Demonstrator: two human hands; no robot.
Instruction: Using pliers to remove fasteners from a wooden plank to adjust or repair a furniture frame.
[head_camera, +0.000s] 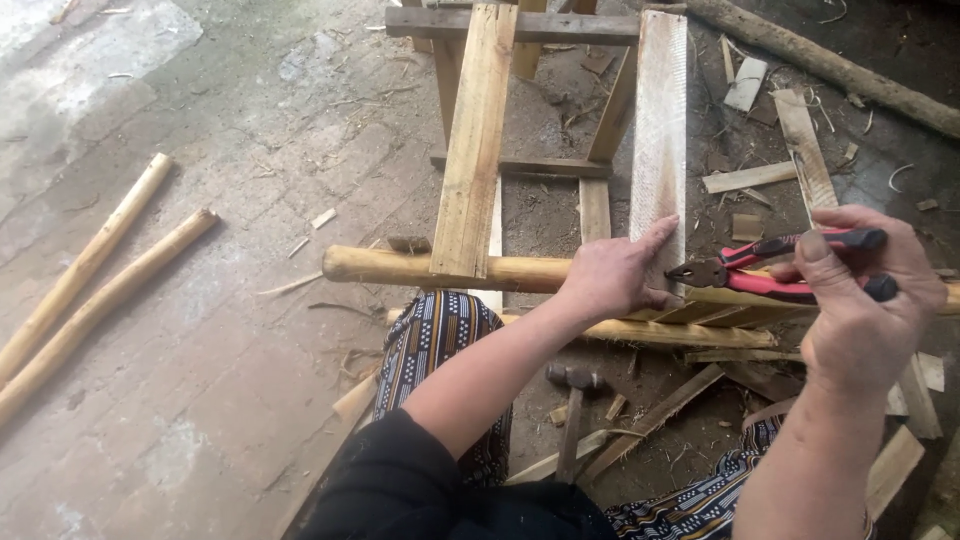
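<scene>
You wear a black long sleeve (385, 480) on your left arm, pushed up so the forearm is bare below the elbow. Your right forearm is bare too, and both hands, left (610, 275) and right (865, 300), are ungloved, with short nails. Over your legs lies a dark wrap cloth (445, 340) patterned with fine white and blue woven stripes and dashes

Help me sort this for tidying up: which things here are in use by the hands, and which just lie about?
In use:
left hand on the pale plank
right hand holding red-handled pliers
round pole under the planks

Lying about:
hammer on the ground
two loose poles at left
wood offcuts
</scene>
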